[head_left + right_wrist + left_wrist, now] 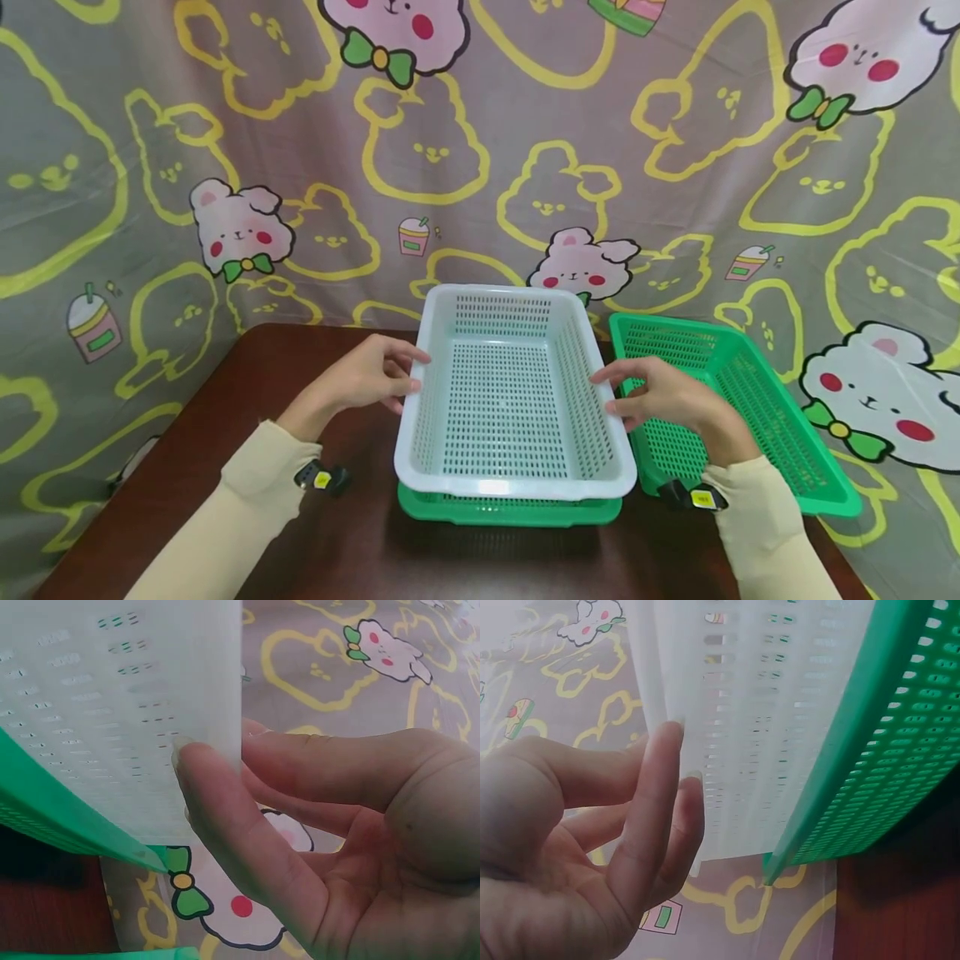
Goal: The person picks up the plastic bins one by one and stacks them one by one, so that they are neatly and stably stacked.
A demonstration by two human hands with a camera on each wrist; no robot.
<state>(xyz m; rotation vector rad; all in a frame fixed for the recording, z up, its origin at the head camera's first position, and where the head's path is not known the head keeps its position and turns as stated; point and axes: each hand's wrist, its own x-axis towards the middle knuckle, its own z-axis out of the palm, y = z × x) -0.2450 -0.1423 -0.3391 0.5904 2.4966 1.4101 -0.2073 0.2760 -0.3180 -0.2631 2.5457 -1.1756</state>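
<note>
A white plastic basket with slotted walls and floor is in the middle of the head view, held by both hands. My left hand pinches its left rim between thumb and fingers. On the opposite rim, my right hand does the same; in the right wrist view the fingers lie against the outer wall. Directly beneath is a green basket, mostly hidden by the white one; the left wrist view shows its slotted side. The white basket sits partly inside or just above it; which, I cannot tell.
Another green basket stands on the right of the dark red-brown table, behind and beside my right forearm. A patterned cloth hangs behind the table. Each wrist bears a small strapped device.
</note>
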